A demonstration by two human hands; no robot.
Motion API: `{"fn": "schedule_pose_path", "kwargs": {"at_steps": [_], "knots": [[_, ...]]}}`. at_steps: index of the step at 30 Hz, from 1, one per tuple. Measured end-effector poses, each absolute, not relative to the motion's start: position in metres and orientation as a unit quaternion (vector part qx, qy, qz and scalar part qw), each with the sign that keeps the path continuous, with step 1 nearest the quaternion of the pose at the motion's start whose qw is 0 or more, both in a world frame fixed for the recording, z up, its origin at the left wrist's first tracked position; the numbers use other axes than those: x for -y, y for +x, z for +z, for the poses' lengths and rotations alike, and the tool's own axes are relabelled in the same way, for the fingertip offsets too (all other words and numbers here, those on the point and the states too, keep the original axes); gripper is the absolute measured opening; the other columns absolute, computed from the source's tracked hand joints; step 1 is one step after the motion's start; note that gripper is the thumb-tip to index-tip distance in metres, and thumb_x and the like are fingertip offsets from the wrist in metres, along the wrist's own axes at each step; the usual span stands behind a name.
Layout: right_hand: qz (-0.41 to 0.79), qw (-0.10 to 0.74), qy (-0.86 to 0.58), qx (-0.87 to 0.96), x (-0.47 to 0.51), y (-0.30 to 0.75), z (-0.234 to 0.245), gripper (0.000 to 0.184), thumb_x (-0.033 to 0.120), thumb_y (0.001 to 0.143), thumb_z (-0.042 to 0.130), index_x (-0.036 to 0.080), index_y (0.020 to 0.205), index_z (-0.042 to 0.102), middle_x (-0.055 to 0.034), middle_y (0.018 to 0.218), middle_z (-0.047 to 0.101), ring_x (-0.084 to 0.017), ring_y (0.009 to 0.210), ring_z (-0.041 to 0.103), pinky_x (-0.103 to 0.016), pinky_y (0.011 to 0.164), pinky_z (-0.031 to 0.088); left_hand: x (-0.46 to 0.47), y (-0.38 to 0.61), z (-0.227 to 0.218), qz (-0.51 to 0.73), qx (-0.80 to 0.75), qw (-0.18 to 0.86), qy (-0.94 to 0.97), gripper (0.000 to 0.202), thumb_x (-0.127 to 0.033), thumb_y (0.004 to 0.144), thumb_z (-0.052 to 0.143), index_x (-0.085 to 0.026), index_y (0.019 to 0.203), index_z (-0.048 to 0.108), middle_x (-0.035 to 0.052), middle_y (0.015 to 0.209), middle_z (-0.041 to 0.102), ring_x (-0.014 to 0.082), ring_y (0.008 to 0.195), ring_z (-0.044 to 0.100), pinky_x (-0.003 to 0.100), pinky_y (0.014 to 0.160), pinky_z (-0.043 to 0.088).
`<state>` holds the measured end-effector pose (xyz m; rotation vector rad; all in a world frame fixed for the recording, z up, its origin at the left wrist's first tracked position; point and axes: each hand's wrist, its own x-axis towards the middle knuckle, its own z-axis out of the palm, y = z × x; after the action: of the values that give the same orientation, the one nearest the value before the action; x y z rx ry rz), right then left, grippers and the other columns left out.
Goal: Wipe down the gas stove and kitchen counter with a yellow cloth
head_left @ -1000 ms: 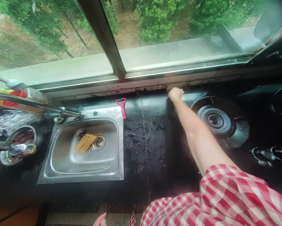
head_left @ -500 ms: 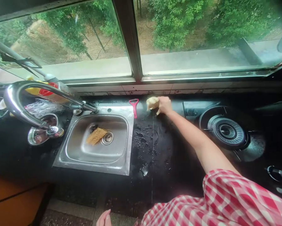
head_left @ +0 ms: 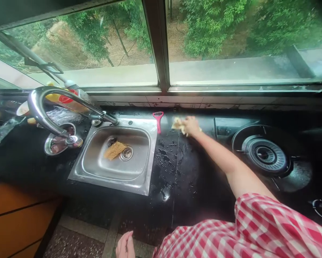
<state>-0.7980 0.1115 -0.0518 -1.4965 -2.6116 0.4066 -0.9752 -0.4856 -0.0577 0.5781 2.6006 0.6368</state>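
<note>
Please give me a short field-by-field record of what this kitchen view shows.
Right hand: pressing a pale yellow cloth on the wet black countertop
Left hand: low, holding nothing
Steel sink: holds a tan scrub pad
Red peeler: lies between sink and cloth
Gas burner: right of the hand

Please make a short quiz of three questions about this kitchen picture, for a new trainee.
1. True or false: the right hand presses a yellowish cloth on the black counter.
2. What lies in the sink? A) a brown scouring pad B) a plate C) a knife
3. Fill in: the red peeler lies between the sink and the ____.

Key: 1 true. 2 A, the pad beside the drain. 3 cloth.
</note>
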Motion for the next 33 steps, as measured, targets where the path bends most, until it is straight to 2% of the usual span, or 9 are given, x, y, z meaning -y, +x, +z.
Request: {"fn": "schedule_pose_path", "kwargs": {"at_steps": [2,5,7,9,11,15,26,30,33], "knots": [[0.192,0.058,-0.424,0.883,-0.082,-0.791,-0.054,0.036,0.024,0.086,0.048,0.029,0.115,0.07,-0.0111,0.114,0.062,-0.028,0.102,0.051,-0.041,0.084,0.042,0.485,-0.973,-0.061,0.23,-0.927,0.198,0.22,0.059,-0.074,0.07,0.044,-0.023,0.08,0.072,0.0128,0.093,0.073,0.0314,0.093,0.067,0.047,0.09,0.052],[0.219,0.115,-0.451,0.858,-0.072,-0.79,-0.052,0.051,0.018,0.091,0.03,0.024,0.133,0.058,-0.0109,0.11,0.064,-0.025,0.099,0.053,-0.04,0.088,0.042,0.481,-0.968,-0.061,0.234,-0.927,0.189,0.222,0.061,-0.072,0.072,0.041,-0.021,0.083,0.071,0.0129,0.094,0.072,0.0295,0.095,0.065,0.048,0.092,0.05],[0.166,0.136,-0.498,0.84,-0.083,-0.799,-0.049,0.052,0.025,0.092,0.033,0.02,0.142,0.046,-0.0138,0.121,0.06,-0.03,0.112,0.048,-0.047,0.096,0.037,0.48,-0.964,-0.06,0.233,-0.931,0.184,0.211,0.063,-0.072,0.074,0.039,-0.019,0.084,0.071,0.0135,0.094,0.071,0.0289,0.095,0.064,0.048,0.092,0.049],[0.111,0.122,-0.499,0.851,-0.094,-0.815,-0.049,0.056,0.034,0.09,0.04,0.018,0.144,0.042,-0.0168,0.135,0.051,-0.035,0.125,0.038,-0.054,0.101,0.028,0.481,-0.958,-0.059,0.229,-0.934,0.187,0.204,0.062,-0.071,0.076,0.038,-0.019,0.085,0.071,0.0138,0.095,0.071,0.0283,0.095,0.064,0.048,0.091,0.049],[0.094,0.095,-0.452,0.882,-0.092,-0.835,-0.052,0.055,0.037,0.09,0.042,0.015,0.141,0.046,-0.0186,0.142,0.044,-0.037,0.129,0.034,-0.056,0.103,0.023,0.484,-0.951,-0.06,0.229,-0.932,0.187,0.209,0.06,-0.069,0.077,0.039,-0.019,0.085,0.07,0.0136,0.096,0.07,0.0275,0.095,0.064,0.046,0.09,0.049],[0.11,0.072,-0.345,0.929,-0.052,-0.864,-0.059,0.05,0.034,0.093,0.038,0.016,0.137,0.048,-0.0176,0.146,0.041,-0.033,0.127,0.037,-0.055,0.105,0.022,0.495,-0.941,-0.062,0.239,-0.928,0.171,0.227,0.058,-0.067,0.079,0.039,-0.019,0.084,0.07,0.0132,0.093,0.07,0.026,0.092,0.064,0.044,0.087,0.05],[0.163,0.031,-0.146,0.975,0.092,-0.841,-0.053,0.045,0.033,0.093,0.041,0.021,0.135,0.052,-0.0121,0.148,0.044,-0.03,0.135,0.035,-0.055,0.11,0.018,0.516,-0.929,-0.059,0.289,-0.907,0.147,0.269,0.046,-0.053,0.085,0.039,-0.019,0.085,0.069,0.0112,0.091,0.069,0.0222,0.091,0.062,0.04,0.087,0.049],[0.209,-0.016,-0.11,0.972,0.165,-0.82,-0.057,0.053,0.02,0.08,0.055,0.023,0.134,0.055,-0.0109,0.148,0.044,-0.03,0.139,0.033,-0.055,0.112,0.015,0.559,-0.92,-0.069,0.3,-0.904,0.14,0.268,0.045,-0.052,0.085,0.039,-0.019,0.084,0.069,0.0106,0.091,0.069,0.0218,0.091,0.063,0.039,0.086,0.049],[0.322,-0.024,-0.092,0.942,0.262,-0.822,-0.066,0.057,0.019,0.071,0.064,0.024,0.127,0.061,-0.0098,0.142,0.051,-0.031,0.136,0.036,-0.054,0.112,0.017,0.604,-0.915,-0.073,0.309,-0.907,0.134,0.252,0.044,-0.052,0.083,0.04,-0.019,0.084,0.069,0.0106,0.091,0.069,0.0223,0.091,0.063,0.039,0.087,0.049]]}}
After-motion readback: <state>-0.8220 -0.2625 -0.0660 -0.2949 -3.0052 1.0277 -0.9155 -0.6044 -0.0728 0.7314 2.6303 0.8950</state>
